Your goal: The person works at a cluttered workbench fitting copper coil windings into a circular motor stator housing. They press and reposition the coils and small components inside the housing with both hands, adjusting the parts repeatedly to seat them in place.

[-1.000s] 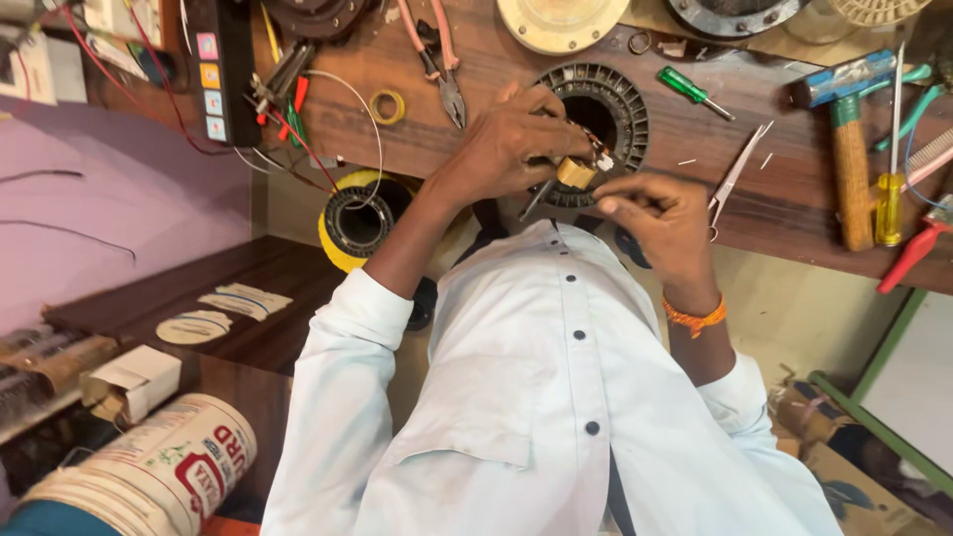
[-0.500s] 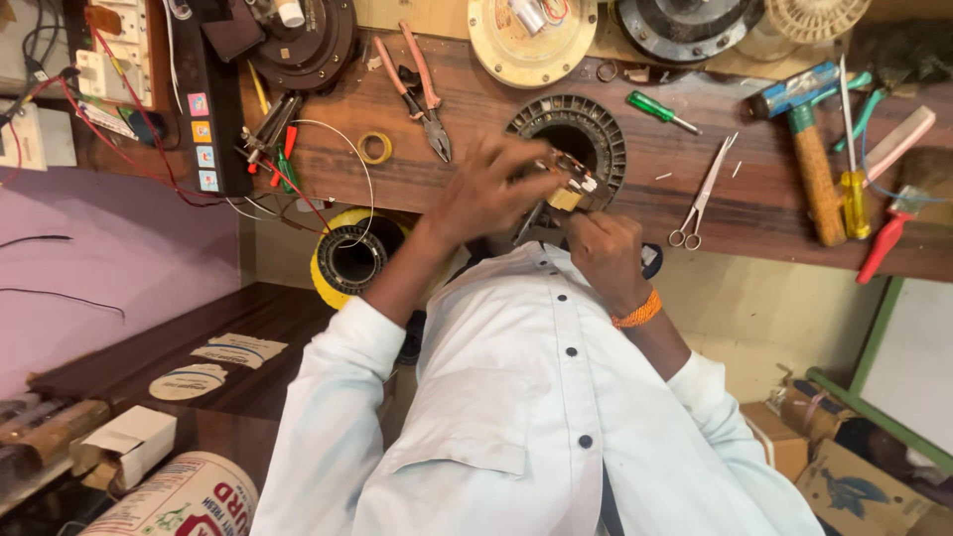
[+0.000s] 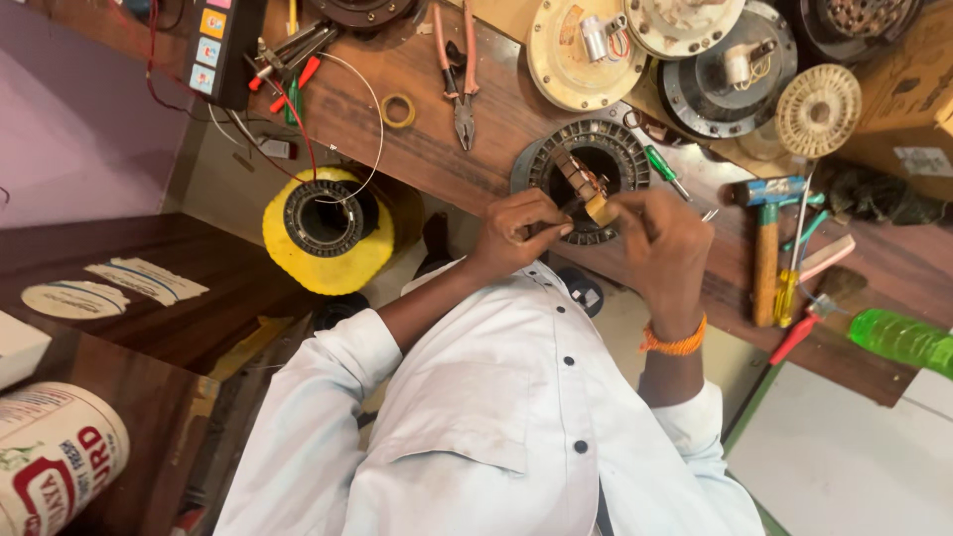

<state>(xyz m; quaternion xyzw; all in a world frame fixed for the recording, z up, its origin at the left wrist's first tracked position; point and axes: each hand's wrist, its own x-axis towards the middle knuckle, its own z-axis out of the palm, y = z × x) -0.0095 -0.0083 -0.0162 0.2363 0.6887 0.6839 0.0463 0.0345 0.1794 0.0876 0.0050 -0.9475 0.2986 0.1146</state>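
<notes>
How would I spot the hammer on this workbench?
Start at the long wooden workbench and find the round black ring near its middle. Just right of the right hand that works on it, the hammer lies among slimmer tools. It alone has a thick bare wooden handle and a blue head.

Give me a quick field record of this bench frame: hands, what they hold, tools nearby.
surface: wooden bench
work piece: dark ring-shaped stator, flat on the bench
left hand: fingers curled at the stator's near edge; grip unclear
right hand: pinches a small yellowish piece over the stator; orange wristband
near left: pliers, tape roll, yellow-wrapped ring
near right: green screwdriver, hammer, green bottle
</notes>
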